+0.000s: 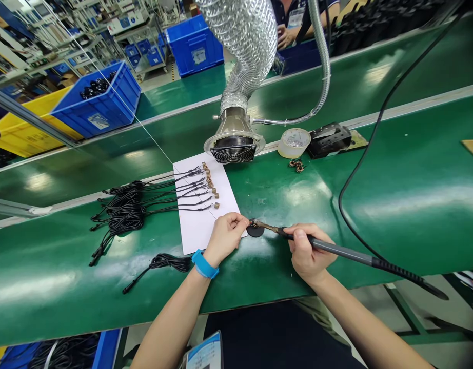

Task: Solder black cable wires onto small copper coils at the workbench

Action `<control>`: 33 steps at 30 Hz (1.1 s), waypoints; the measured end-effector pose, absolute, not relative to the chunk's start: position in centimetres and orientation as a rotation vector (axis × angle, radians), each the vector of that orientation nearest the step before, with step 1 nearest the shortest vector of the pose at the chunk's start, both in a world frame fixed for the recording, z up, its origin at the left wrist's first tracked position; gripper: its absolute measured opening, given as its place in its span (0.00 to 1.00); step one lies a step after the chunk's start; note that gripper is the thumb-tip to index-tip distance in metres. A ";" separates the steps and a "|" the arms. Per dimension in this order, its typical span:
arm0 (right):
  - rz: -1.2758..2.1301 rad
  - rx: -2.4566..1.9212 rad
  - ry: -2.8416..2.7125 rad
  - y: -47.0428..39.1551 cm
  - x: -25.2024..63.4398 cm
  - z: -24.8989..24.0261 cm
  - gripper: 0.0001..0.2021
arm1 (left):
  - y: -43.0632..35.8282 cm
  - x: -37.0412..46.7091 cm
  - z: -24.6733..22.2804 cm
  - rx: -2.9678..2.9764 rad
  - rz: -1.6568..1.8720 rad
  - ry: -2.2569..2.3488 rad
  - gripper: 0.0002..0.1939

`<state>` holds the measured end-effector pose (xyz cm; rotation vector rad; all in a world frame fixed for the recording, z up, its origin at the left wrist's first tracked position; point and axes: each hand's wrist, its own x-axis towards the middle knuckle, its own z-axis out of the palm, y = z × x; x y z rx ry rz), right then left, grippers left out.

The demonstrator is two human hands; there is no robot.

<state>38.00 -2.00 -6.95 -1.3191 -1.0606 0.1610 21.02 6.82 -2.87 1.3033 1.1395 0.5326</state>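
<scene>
My right hand [308, 253] grips a grey-handled soldering iron [336, 249] like a pen; its tip reaches left to a small coil part [254, 224] over a black round pad [255, 231]. My left hand [225, 237], with a blue wrist strap [204, 265], pinches that small part at the edge of a white sheet [198, 228]. On the sheet lie several black cables [171, 197] with small copper coils [211, 187] at their ends. One bundled black cable [163, 264] lies alone by my left wrist.
A silver fume duct with a fan grille [235, 149] hangs just behind the sheet. A tape roll [294, 142], a black holder [329, 139] and loose coils [297, 164] sit right of it. Blue bins [101, 107] stand at back left. The iron's black cord [359, 169] loops across the right. Another person's hand [284, 36] is beyond.
</scene>
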 end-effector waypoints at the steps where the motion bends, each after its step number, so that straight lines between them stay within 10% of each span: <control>1: 0.161 -1.316 -1.062 -2.0 38.0 -6.9 0.11 | 6.8 21.0 -2.9 1.302 0.531 1.139 0.11; 33: 0.146 -1.320 -1.013 -1.9 38.0 -6.6 0.11 | 6.7 21.0 -2.8 1.387 0.521 1.187 0.13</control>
